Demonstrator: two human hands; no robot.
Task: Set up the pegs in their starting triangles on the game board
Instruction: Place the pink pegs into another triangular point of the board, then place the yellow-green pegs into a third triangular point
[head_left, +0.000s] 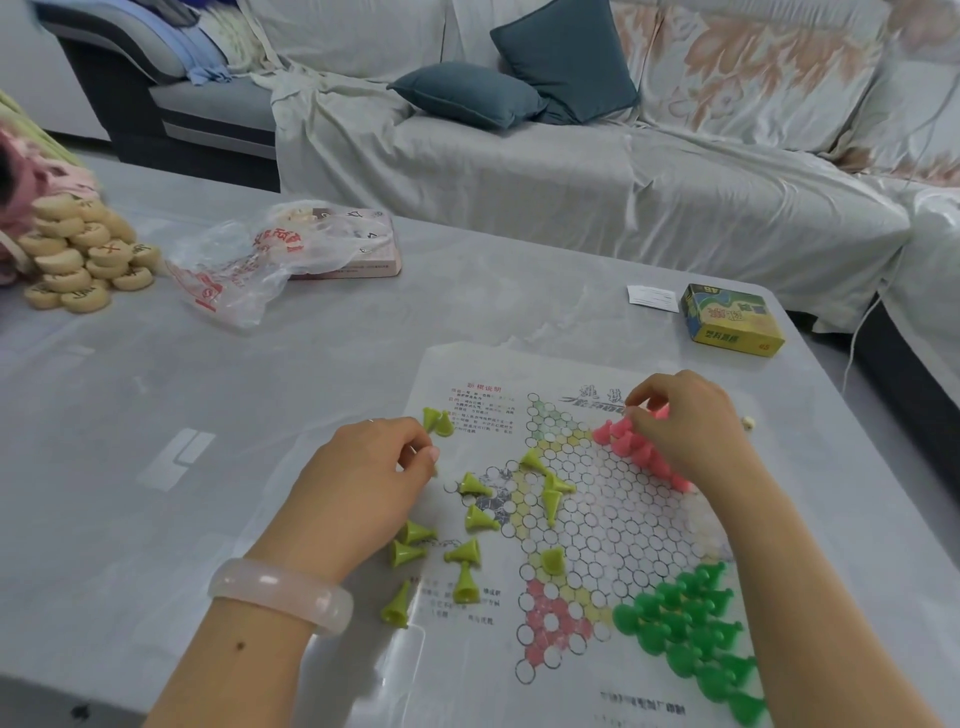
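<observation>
A paper game board (597, 519) printed with a star of circles lies on the table. Several yellow-green pegs (475, 486) lie toppled over its left side. Pink pegs (618, 434) stand grouped at the upper right triangle, and dark green pegs (685, 623) stand packed in the lower right triangle. My left hand (363, 483) hovers at the board's left edge with fingers curled; whether it pinches a peg is hidden. My right hand (680, 421) rests over the pink group, its fingertips pinching a pink peg.
A yellow and green card box (732, 319) and a small paper slip (652, 298) sit at the far right of the table. A crumpled plastic bag (249, 265) over a flat box and a pile of round wooden discs (83, 254) lie far left. A covered sofa (571, 171) stands behind.
</observation>
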